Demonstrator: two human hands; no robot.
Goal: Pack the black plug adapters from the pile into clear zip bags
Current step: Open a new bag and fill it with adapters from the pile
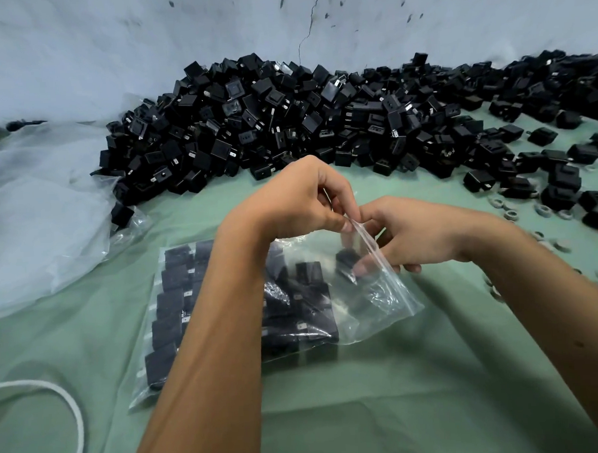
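- I see a pale green cloth [383, 394] spread over the table, running back to a grey-white wall [111, 46] marked with a thin crack.
- Against that wall lies the pile of black plug adapters [286, 124], heaped high in the middle and thinning out to loose single ones toward the right edge.
- At far left I make out a large crumpled sheet of clear plastic [43, 210], with one adapter lying at its near edge.
- In front of me the clear zip bag [379, 301] lies flat on the cloth, its mouth turned to the right and lifted; rows of adapters fill its left part.
- My left hand [300, 199] comes across the bag from the left, its fingers pinching the upper corner of the bag's zip strip.
- My right hand [414, 235] has fingers curled at the bag's mouth, reaching inside to one adapter [347, 262]; the view there is blurred, but the fingertips appear to grip it.
- Small pale rings [543, 210] are scattered on the cloth at right.
- A white cord [58, 391] loops at bottom left.
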